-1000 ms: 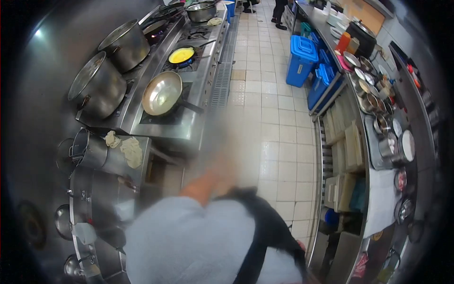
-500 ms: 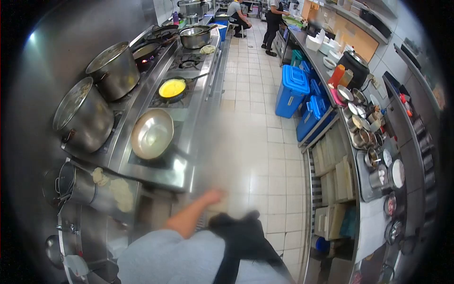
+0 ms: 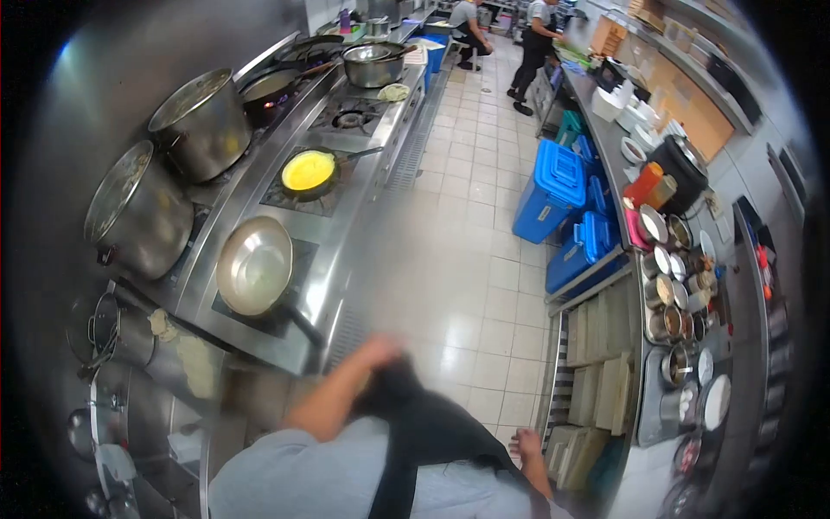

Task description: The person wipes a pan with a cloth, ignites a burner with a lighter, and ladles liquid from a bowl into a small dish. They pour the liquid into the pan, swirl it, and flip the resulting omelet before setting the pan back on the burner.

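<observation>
My left hand (image 3: 378, 350) is in front of my body, over the dark apron (image 3: 424, 415), blurred by motion; its fingers cannot be made out. Low on the right, my right hand (image 3: 525, 444) hangs beside the apron with its fingers loosely apart and nothing seen in it. Nearest on the stove, left of my left hand, sits an uncovered frying pan (image 3: 253, 268), its dark handle pointing toward me. Farther along, a black pan (image 3: 309, 176) with a bright yellow layer in it rests on a burner.
Two tall stockpots (image 3: 143, 212) line the left wall. A steel pot (image 3: 372, 65) stands farther down the stove. Blue lidded bins (image 3: 549, 190) and a counter of small containers (image 3: 666, 290) run along the right. Two people (image 3: 536, 52) are at the far end of the tiled aisle (image 3: 432, 251).
My left hand has drawn back toward my body. My right hand has come into view at the lower right. The frying pan's handle now shows clearly. The view has turned slightly.
</observation>
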Action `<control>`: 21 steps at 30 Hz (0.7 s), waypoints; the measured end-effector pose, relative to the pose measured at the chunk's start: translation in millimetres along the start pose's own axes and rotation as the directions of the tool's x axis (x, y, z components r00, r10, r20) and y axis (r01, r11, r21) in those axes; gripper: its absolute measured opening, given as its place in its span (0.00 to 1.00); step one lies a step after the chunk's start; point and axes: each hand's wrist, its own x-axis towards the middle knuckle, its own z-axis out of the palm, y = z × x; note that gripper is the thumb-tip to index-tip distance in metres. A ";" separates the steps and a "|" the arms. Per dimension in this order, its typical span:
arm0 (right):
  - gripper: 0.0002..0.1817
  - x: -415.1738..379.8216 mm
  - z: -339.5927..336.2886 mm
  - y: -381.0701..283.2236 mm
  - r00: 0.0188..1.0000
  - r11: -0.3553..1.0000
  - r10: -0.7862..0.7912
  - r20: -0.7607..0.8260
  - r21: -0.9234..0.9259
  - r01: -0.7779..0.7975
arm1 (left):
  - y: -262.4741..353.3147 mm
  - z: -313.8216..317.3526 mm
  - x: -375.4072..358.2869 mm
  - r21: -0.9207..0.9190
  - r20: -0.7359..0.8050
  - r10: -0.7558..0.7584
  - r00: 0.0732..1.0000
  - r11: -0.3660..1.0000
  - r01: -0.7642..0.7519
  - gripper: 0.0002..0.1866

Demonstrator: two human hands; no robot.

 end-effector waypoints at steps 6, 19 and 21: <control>0.16 56.1 26.5 -151.1 0.993 0.992 -0.107 0.056 -0.064 0.111 | -6.8 -29.0 45.4 -0.168 -0.071 -0.066 0.995 0.984 0.053 0.20; 0.13 237.2 -2.2 -105.4 0.933 0.900 -0.145 0.329 -0.348 0.262 | 129.8 -124.9 273.7 0.135 -0.180 0.331 0.926 0.941 -0.310 0.19; 0.13 235.1 6.7 -145.1 0.969 0.908 -0.053 0.242 -0.393 0.148 | 190.7 -141.8 289.1 -0.026 -0.164 0.212 0.963 0.975 -0.219 0.20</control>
